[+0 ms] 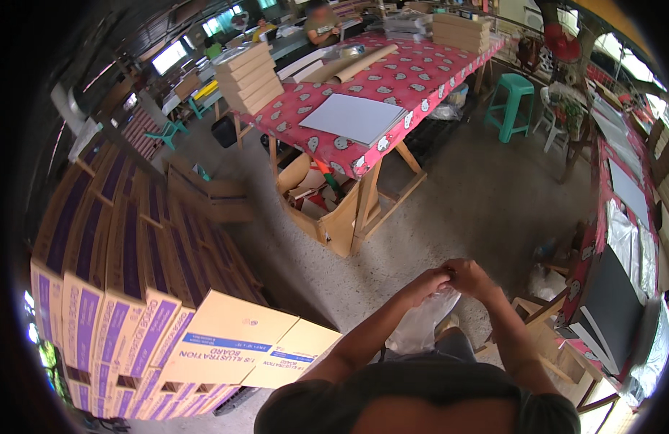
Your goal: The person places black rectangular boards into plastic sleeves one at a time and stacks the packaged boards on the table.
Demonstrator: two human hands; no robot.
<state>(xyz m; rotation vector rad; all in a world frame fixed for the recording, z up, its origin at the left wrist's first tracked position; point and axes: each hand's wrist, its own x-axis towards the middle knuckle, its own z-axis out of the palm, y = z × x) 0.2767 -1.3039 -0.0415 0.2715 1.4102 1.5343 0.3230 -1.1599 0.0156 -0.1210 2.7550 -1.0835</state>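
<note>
In front of my body hangs a translucent plastic bag (421,327), its top gathered between my two hands. My left hand (426,286) is closed on the bag's upper edge. Right beside it, my right hand (470,278) is closed at the same gathered top, fingers bent and nearly touching the left ones. The fingertips are partly hidden, and I cannot make out anything inside the bag.
Stacked cartons (117,289) rise at the left. Ahead stands a table with a pink patterned cover (421,79), bearing white boards (356,118) and brown boxes (249,78). A green stool (511,105) and, at right, a black board (615,307) flank the floor. People sit far back.
</note>
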